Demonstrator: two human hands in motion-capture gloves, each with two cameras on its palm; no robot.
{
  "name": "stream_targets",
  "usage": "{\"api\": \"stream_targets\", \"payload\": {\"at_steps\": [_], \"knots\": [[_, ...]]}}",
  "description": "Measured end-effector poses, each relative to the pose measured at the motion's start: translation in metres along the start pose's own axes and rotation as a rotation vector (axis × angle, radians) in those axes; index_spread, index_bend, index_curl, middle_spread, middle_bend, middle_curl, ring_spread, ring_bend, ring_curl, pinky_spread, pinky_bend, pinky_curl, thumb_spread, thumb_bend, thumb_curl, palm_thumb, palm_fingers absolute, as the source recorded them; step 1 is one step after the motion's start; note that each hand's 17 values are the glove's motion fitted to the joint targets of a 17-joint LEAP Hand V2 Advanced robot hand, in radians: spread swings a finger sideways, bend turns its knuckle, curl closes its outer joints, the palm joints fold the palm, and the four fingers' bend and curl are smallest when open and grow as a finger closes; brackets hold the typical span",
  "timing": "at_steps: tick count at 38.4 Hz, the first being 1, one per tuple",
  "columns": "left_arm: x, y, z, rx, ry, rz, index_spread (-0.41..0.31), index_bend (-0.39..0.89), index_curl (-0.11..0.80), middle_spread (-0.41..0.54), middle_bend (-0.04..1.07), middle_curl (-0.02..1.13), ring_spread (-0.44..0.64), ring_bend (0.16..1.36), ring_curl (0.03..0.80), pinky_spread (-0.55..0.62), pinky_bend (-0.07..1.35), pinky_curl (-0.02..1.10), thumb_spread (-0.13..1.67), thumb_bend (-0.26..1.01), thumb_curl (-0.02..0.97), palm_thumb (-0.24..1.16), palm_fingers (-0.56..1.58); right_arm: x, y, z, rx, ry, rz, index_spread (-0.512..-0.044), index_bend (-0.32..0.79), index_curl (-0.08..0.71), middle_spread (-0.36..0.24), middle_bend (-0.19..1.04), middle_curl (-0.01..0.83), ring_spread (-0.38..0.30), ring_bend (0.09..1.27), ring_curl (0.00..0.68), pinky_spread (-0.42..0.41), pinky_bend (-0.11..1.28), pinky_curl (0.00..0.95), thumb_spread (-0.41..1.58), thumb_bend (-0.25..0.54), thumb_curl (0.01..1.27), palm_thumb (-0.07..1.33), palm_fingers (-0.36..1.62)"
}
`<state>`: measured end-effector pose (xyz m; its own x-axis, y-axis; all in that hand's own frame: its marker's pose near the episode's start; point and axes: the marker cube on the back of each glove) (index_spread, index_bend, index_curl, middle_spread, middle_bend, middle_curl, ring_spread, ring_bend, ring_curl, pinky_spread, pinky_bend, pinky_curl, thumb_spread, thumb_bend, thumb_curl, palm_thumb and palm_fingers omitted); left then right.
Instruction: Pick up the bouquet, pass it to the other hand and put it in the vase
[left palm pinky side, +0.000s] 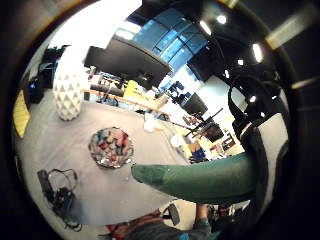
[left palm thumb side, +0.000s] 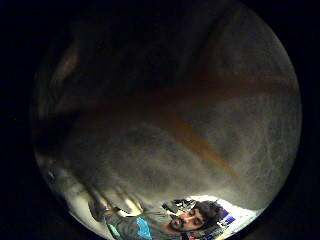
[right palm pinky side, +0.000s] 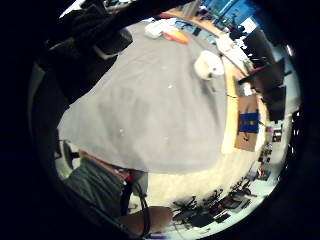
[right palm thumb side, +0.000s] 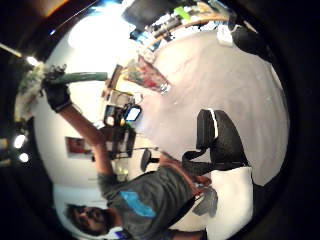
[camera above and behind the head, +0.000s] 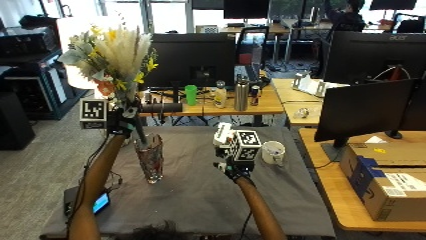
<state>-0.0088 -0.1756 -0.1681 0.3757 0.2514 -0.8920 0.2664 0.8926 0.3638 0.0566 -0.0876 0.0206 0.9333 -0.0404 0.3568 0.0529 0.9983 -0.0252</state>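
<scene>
Covering table (camera above and behind the head: 200, 200), grey cloth (camera above and behind the head: 193, 185)

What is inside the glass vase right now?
No stems yet: the vase holds only coloured bits. The left hand grips the bouquet above it, the stem tips just over the rim.

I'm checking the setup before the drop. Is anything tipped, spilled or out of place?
Nothing stands out. The vase stands upright on the grey cloth, the left hand holds the bouquet above it, and the white mug sits upright.

No legible text, label or number on anything in view.
</scene>
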Motion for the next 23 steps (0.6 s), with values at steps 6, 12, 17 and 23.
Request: {"api": "stream_targets", "payload": {"at_steps": [6, 12, 17, 23], "knots": [[-0.016, -0.015, -0.029, 0.091, -0.038, -0.021, -0.327, 0.21, 0.527, -0.371, 0.61, 0.62, -0.37, 0.81, 0.482, -0.43, 0.59, 0.46, 1.2, -0.02, 0.243, 0.45, 1.33, 0.018, -0.005, -0.016, 0.127, 0.183, 0.049, -0.299, 0.13, 0.39, 0.001, 0.24, 0.414, 0.113, 0.3, 0.334, 0.289, 0.49, 0.383, 1.16, -0.025, 0.51, 0.82, 0.58], [-0.051, -0.031, -0.033, 0.108, -0.06, -0.037, -0.328, 0.21, 0.541, -0.369, 0.61, 0.62, -0.37, 0.81, 0.481, -0.43, 0.58, 0.46, 1.19, -0.02, 0.239, 0.45, 1.33, 0.012, -0.001, -0.027, 0.204, 0.263, 0.043, -0.309, 0.14, 0.371, 0.007, 0.22, 0.408, 0.132, 0.27, 0.326, 0.309, 0.48, 0.377, 1.17, -0.021, 0.5, 0.79, 0.56], [-0.087, -0.04, -0.025, 0.075, -0.099, -0.091, -0.33, 0.21, 0.552, -0.371, 0.61, 0.62, -0.37, 0.8, 0.479, -0.43, 0.58, 0.46, 1.19, -0.02, 0.239, 0.45, 1.33, 0.004, 0.005, -0.032, 0.209, 0.282, 0.033, -0.313, 0.14, 0.359, 0.013, 0.2, 0.404, 0.141, 0.26, 0.323, 0.319, 0.48, 0.373, 1.18, -0.018, 0.49, 0.79, 0.56], [-0.132, -0.042, -0.008, 0.006, -0.042, -0.2, -0.319, 0.19, 0.552, -0.355, 0.57, 0.61, -0.36, 0.76, 0.467, -0.38, 0.49, 0.44, 1.17, -0.02, 0.236, 0.44, 1.19, 0.003, 0.002, -0.029, 0.204, 0.293, 0.025, -0.315, 0.15, 0.353, 0.017, 0.19, 0.401, 0.146, 0.25, 0.323, 0.323, 0.46, 0.368, 1.18, -0.014, 0.49, 0.79, 0.57]]}}
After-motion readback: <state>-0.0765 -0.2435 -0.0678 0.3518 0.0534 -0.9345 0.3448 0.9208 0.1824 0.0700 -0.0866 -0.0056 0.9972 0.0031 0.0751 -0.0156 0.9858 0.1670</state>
